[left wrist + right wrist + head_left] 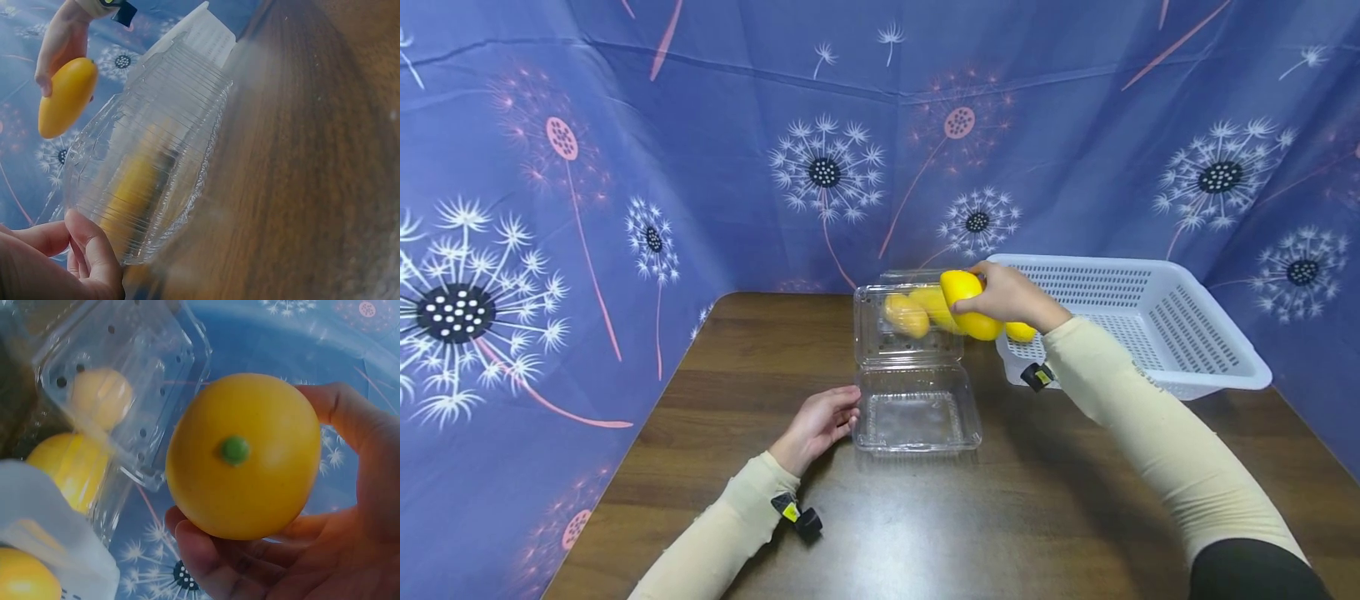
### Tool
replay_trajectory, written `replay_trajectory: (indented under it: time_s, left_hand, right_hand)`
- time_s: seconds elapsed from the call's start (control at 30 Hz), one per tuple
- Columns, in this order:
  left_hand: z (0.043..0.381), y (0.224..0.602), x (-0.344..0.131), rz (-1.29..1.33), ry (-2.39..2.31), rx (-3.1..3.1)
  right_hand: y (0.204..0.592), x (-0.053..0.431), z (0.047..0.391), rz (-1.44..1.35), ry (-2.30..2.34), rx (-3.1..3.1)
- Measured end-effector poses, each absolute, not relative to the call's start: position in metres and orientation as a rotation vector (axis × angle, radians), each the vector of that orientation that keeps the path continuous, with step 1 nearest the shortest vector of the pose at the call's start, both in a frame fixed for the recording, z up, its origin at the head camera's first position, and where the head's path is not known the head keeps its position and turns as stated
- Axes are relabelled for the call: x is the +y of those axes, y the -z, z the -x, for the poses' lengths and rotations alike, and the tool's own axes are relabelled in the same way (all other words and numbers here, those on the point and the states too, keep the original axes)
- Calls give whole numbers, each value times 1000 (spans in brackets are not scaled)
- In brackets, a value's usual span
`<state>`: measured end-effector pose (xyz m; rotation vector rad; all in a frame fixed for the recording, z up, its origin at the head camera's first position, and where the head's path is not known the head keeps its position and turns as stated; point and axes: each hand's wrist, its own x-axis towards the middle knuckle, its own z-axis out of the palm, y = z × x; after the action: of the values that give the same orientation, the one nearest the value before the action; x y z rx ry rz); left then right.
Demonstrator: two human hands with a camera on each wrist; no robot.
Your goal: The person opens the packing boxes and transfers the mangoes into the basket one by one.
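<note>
My right hand (1013, 296) grips a yellow mango (961, 287) in the air, between the open lid of a clear plastic clamshell box (917, 450) and the white basket. In the right wrist view the green stem end of this mango (250, 481) faces the camera. At the box's left side, my left hand (820, 421) pinches the rim between thumb and fingers, as the left wrist view shows. The box's base lies nearest me. Two more mangoes (906, 317) show through the raised lid, beyond it. Another mango (1020, 332) is at the basket's left end, partly hidden by my right hand.
A white slotted plastic basket (1195, 321) stands at the back right of the brown wooden table (760, 350). Blue cloth (715, 167) with a dandelion print hangs behind the table and along both its sides.
</note>
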<state>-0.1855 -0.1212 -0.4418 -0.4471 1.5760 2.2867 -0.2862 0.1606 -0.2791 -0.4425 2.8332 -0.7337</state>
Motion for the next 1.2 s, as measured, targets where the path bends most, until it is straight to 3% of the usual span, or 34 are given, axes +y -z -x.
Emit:
replay_trajectory:
  time_s: [1.2]
  left_hand:
    - [186, 442, -123, 440, -2273, 1583]
  right_hand:
    - [276, 217, 334, 170, 746, 2796]
